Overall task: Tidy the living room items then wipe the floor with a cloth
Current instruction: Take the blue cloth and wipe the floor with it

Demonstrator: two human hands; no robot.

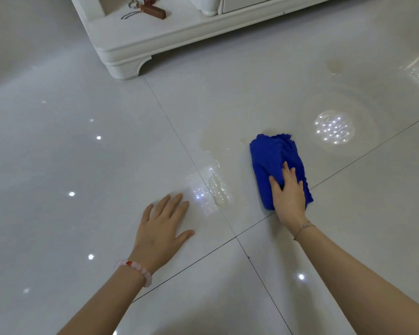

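Observation:
A folded blue cloth (271, 160) lies on the glossy white tiled floor (82, 153), right of centre. My right hand (288, 194) presses on the cloth's near end, fingers bunching the fabric. A pale wet smear (215, 139) spreads on the tile just left of the cloth, and a small puddle (218, 189) sits nearer to me. My left hand (163, 228) rests flat on the floor with fingers spread, holding nothing, left of the puddle.
A white cabinet base (131, 47) with a curved foot stands at the back, left of centre. On its ledge lies a brown wooden piece with a metal ring (153, 10). A faint stain (335, 66) marks the floor at far right. Dark grout lines cross the tiles.

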